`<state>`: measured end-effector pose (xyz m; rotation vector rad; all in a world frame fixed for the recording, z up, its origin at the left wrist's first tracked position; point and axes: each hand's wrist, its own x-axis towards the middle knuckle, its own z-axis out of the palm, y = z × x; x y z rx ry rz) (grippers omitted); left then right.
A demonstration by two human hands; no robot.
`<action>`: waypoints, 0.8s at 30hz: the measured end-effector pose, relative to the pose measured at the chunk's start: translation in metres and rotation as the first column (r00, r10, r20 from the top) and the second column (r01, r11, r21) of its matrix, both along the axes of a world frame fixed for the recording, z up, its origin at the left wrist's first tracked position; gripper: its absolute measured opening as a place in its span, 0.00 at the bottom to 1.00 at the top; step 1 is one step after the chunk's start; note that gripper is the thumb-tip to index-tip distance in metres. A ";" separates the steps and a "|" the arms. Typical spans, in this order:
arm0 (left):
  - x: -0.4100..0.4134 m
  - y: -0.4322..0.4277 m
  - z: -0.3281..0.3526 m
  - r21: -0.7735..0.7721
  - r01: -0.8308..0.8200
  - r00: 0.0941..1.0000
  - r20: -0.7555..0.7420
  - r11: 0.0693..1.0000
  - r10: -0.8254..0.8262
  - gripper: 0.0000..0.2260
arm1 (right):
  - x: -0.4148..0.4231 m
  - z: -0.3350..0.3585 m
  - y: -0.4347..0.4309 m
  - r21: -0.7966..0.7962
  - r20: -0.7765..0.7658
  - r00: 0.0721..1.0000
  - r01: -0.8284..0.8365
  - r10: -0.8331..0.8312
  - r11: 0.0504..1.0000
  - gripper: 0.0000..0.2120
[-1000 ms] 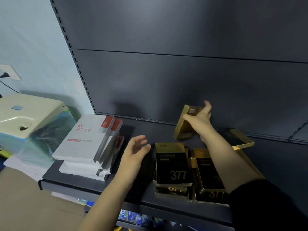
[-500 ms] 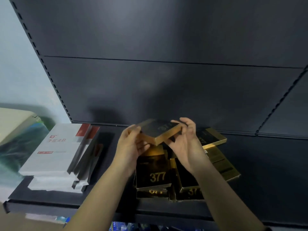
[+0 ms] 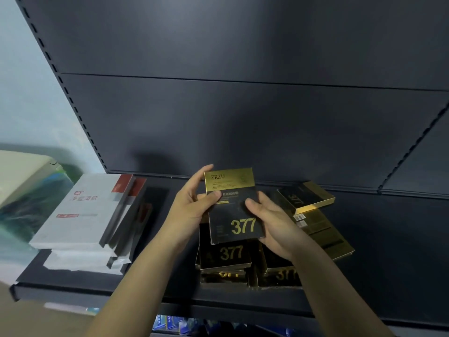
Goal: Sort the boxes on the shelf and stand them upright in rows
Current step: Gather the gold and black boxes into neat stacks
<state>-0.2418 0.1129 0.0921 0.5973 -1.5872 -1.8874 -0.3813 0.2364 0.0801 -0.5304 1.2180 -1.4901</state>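
A black and gold box [image 3: 233,210] marked "377" is held up facing me above the dark shelf [image 3: 388,239]. My left hand [image 3: 192,207] grips its left edge, thumb on the front. My right hand [image 3: 269,220] grips its right side and lower corner. Below it, more black and gold boxes [image 3: 226,257] lie flat in stacks near the shelf's front. Another one [image 3: 306,197] lies tilted at the back right, over a gold box [image 3: 323,234] lying face down.
A leaning stack of white boxes with red corners [image 3: 82,210] lies flat on the left of the shelf. A cream and teal object [image 3: 26,188] stands beyond the shelf's left end. Blue packs [image 3: 175,323] show on the level below.
The box was lifted from the back by my right hand, then taken in both hands. It has turned from lying flat to facing me with its front upright.
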 end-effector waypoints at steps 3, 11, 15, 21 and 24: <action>-0.001 0.000 -0.003 -0.030 -0.014 0.999 0.030 0.999 0.015 0.24 | 0.003 0.000 -0.002 0.020 -0.080 0.997 0.023 -0.021 1.000 0.17; -0.002 -0.006 -0.026 -0.188 -0.179 0.964 0.163 0.966 0.211 0.13 | -0.056 -0.004 0.047 0.270 -0.534 0.819 0.401 -0.210 0.875 0.12; -0.003 -0.011 -0.050 -0.171 -0.182 0.947 0.235 0.968 0.219 0.13 | -0.058 -0.015 0.067 0.454 -0.733 0.659 0.287 0.170 0.843 0.15; -0.012 -0.011 -0.058 -0.368 -0.045 0.832 0.500 0.929 0.239 0.23 | -0.078 -0.009 0.053 0.422 -0.844 0.513 0.458 0.154 0.782 0.18; -0.011 -0.009 -0.058 -0.367 -0.013 0.816 0.534 0.930 0.222 0.24 | -0.114 -0.017 0.041 0.408 -0.801 0.595 0.616 -0.060 0.674 0.29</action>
